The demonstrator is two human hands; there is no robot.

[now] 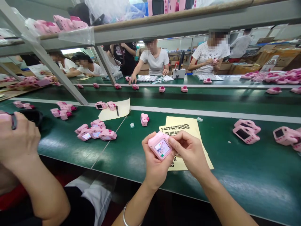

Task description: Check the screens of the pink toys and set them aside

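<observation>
A pink toy camera (pixel 162 147) with a lit screen is held over the green table. My left hand (pixel 154 166) wraps round it from the left and below, closed on its body. At its right side, the thumb and fingers of my right hand (pixel 189 152) pinch the camera's edge. Beneath my hands lie yellow sheets (pixel 182 125) printed with rows of small dark squares. Just beyond, another pink camera (pixel 144 119) stands on its own, with a small pale green piece (pixel 132 125) to its left.
Several lit cameras (pixel 95 131) cluster at the left; dark-screened ones (pixel 245 133) lie at the right. A co-worker's hand (pixel 20 139) holds a pink camera at the far left. A conveyor belt (pixel 211 102) runs behind, under a metal shelf (pixel 150 29). Co-workers sit across.
</observation>
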